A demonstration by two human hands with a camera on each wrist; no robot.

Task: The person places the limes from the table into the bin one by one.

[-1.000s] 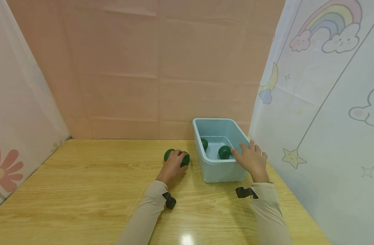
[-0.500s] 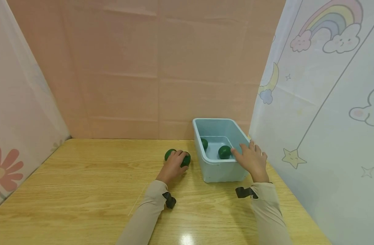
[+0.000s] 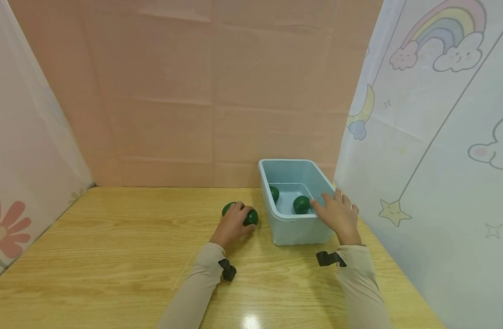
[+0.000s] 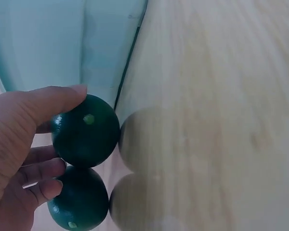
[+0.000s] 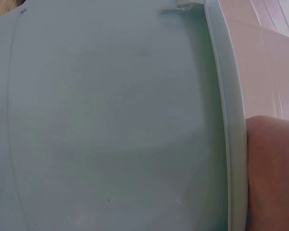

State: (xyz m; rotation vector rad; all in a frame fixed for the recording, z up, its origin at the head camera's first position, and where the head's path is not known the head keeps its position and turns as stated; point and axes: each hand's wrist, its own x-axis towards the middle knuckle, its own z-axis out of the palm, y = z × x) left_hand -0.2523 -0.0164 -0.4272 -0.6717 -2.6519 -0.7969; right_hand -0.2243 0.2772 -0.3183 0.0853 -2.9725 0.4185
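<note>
One bin [image 3: 301, 232] stood on the table [image 3: 111, 237], mouth upward, with a tan sheet [image 3: 165, 100] behind it, a printed sheet [image 3: 432, 119] to its right and a flowered sheet [image 3: 25, 137] far to its left. The bin's left wall stood between its interior and the left hand [image 3: 232, 224]. That hand, just left of the bin, was curled partway closed, its thumb and fingers gripping the first fruit [image 4: 89, 137]; fingertips also met the second fruit [image 4: 82, 202]. The right hand [image 3: 338, 217] rested over the bin's front right corner, fingers spread and relaxed; pressure on the rim could not be told. Fruit counted: four. Two lay left of the bin, touching; inside were the third fruit [image 3: 274, 193], partly hidden by the left wall, and the fourth fruit [image 3: 302, 204], near the front. The table's rear edge ran behind the bin; its right edge passed close by, leaving a narrow strip. The widest table area extended left of the bin.
</note>
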